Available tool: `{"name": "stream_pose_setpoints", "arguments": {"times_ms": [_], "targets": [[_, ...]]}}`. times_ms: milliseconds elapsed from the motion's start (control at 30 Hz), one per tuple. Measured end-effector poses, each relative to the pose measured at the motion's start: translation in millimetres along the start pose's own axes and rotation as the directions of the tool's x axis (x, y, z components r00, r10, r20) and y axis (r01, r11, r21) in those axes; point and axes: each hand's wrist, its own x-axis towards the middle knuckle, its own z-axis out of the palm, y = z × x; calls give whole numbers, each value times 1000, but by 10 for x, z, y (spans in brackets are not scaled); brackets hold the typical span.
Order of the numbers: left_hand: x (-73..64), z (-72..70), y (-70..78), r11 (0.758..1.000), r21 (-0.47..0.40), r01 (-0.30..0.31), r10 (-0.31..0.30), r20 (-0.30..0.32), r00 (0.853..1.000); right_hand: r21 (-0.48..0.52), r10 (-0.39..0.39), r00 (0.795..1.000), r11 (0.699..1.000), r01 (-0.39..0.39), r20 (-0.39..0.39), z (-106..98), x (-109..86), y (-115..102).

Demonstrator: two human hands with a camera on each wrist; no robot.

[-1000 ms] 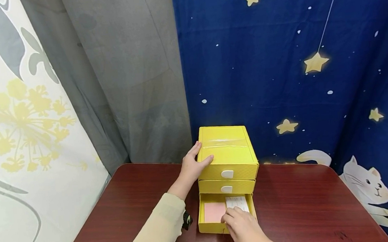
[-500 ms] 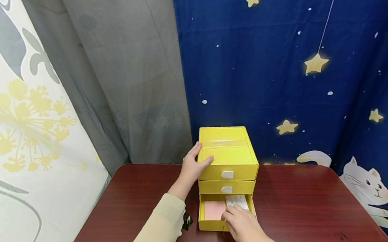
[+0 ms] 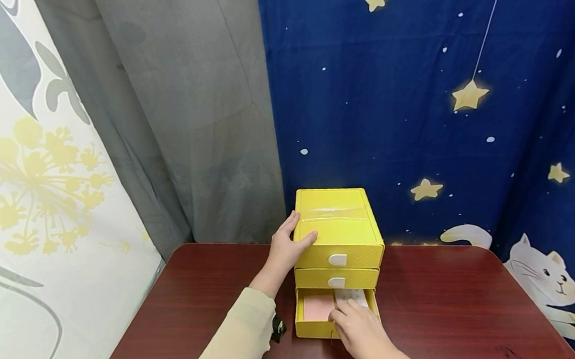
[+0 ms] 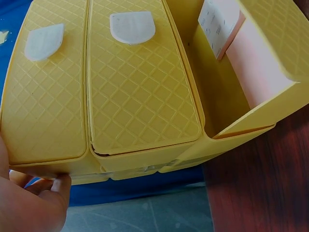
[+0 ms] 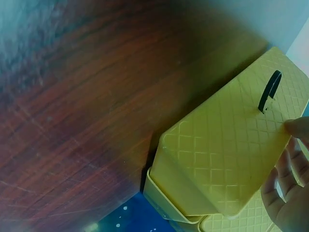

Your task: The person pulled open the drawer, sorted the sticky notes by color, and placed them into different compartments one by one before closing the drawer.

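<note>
A yellow three-drawer storage box (image 3: 340, 232) stands on the table. At its upper left edge my left hand (image 3: 284, 249) grips it, thumb on the top and fingers along the side. The bottom drawer (image 3: 311, 330) is pulled partway out; the two above are closed. My right hand (image 3: 359, 333) pinches the drawer's front rim, with the thumb on the front face (image 5: 217, 150) and the fingers over the edge. Inside lie a pink pad (image 3: 318, 308) and a white printed paper block (image 4: 217, 24), partly covered by my right hand in the head view.
A black loop (image 5: 270, 92) sticks out from the drawer front. White tab handles (image 4: 133, 26) mark the upper drawers. The dark red table (image 3: 447, 302) reaches back to a grey curtain (image 3: 200, 124) and a blue starry one (image 3: 343, 112).
The bottom drawer has slid slightly inward, away from me, and my right hand has moved forward with it. My left hand stays in place on the box.
</note>
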Motion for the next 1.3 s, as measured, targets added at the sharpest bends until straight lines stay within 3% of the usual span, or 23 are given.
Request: {"name": "stream_pose_setpoints", "arguments": {"times_ms": [833,1067,1300], "targets": [[-4,-5,-12,1000,-6,-1,1,1,1000,-89,-56,996,995,49,-72,84,21,-14],[-3,-2,-4,1000,-15,0,0,3,1000,-66,-60,998,996,60,0,29,-57,-1],[-3,2,-8,1000,-15,-3,3,3,1000,-30,-114,991,993,116,66,-41,-163,17]]}}
